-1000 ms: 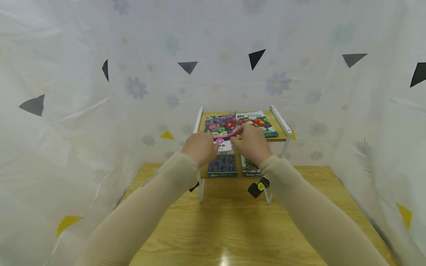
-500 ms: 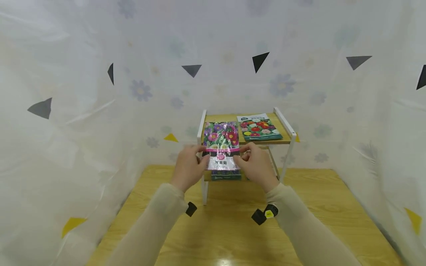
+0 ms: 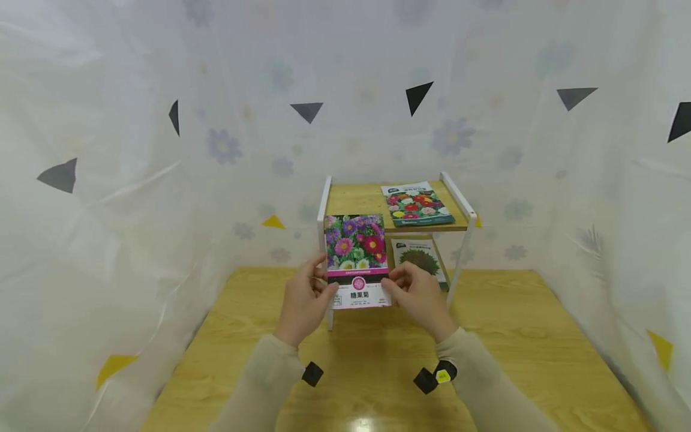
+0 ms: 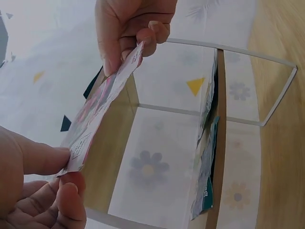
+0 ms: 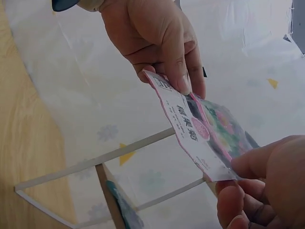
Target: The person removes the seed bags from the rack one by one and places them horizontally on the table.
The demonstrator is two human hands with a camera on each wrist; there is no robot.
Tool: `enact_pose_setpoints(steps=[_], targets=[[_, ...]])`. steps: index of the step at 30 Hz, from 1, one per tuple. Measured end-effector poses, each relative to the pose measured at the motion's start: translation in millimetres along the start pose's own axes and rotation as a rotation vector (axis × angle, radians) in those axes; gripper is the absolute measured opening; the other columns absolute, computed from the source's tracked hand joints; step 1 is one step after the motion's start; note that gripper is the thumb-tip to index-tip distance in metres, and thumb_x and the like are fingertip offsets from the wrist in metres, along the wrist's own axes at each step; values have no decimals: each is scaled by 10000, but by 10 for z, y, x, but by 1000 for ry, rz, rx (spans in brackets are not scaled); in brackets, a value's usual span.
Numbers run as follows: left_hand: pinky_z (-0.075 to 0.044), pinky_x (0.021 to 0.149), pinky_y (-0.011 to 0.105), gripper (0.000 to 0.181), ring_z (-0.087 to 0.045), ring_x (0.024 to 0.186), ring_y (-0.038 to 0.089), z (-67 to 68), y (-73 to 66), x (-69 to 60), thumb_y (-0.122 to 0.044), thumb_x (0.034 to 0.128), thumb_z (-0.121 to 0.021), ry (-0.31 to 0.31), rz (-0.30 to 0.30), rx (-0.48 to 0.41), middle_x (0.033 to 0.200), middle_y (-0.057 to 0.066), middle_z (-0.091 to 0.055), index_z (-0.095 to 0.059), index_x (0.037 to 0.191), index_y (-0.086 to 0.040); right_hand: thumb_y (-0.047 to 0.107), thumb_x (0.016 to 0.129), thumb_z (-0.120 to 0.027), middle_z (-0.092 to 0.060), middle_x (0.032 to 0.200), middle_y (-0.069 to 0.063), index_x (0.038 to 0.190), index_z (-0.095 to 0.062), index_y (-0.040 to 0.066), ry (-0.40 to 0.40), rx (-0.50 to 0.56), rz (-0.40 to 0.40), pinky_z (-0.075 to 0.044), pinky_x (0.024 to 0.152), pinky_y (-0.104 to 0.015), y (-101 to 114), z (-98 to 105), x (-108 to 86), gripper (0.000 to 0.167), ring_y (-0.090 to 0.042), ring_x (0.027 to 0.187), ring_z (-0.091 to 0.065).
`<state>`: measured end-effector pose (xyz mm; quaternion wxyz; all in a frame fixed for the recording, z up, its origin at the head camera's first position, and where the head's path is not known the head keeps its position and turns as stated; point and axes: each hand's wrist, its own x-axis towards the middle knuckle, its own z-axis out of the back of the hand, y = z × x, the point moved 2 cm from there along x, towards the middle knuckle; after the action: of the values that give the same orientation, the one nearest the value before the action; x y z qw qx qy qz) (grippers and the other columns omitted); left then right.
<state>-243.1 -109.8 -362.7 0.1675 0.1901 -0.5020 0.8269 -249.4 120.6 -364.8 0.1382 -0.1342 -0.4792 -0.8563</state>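
A flower seed packet (image 3: pixel 356 246), printed with pink, purple and white blooms above a white label, is held up in front of the shelf. My left hand (image 3: pixel 305 300) pinches its lower left edge between thumb and fingers. At the lower right edge, my right hand (image 3: pixel 421 297) pinches it the same way. Both wrist views show the packet stretched between the hands, tilted. On the upper board lies another packet (image 3: pixel 415 204) with red and white flowers. A packet with a green plant (image 3: pixel 418 261) lies on the lower board; its left neighbour is hidden in the head view.
The small two-tier shelf (image 3: pixel 466 246) has white metal side frames and wooden boards. It stands on a wooden table (image 3: pixel 367 360). A pale flower-patterned sheet (image 3: pixel 356 132) hangs behind and along both sides, with black and yellow triangles on it.
Both hands have drawn the pink-flower seed packet from the upper board's left side toward me and down, and its front now faces me more. The upper board's left part is uncovered.
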Motion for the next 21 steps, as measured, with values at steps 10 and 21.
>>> enact_pose_setpoints(steps=[10,21], targets=[[-494,554,261,511,-578,639,109,97,195,-438,-90,891,-693,95,66,11,858,-36,-609,-517,1370,-122,272,914,-675,-611,650,-16,921,-612,121,148,201,39,-476,463,-291,-351,-415,-240,164,-158,498,-558],[-470,540,243,435,-545,602,101,288,568,-881,-69,870,-713,62,182,102,776,-59,-613,-581,1284,-99,323,937,-637,-636,668,1,892,-583,121,376,232,-44,-467,446,-292,-533,-1021,-533,213,-244,526,-603]])
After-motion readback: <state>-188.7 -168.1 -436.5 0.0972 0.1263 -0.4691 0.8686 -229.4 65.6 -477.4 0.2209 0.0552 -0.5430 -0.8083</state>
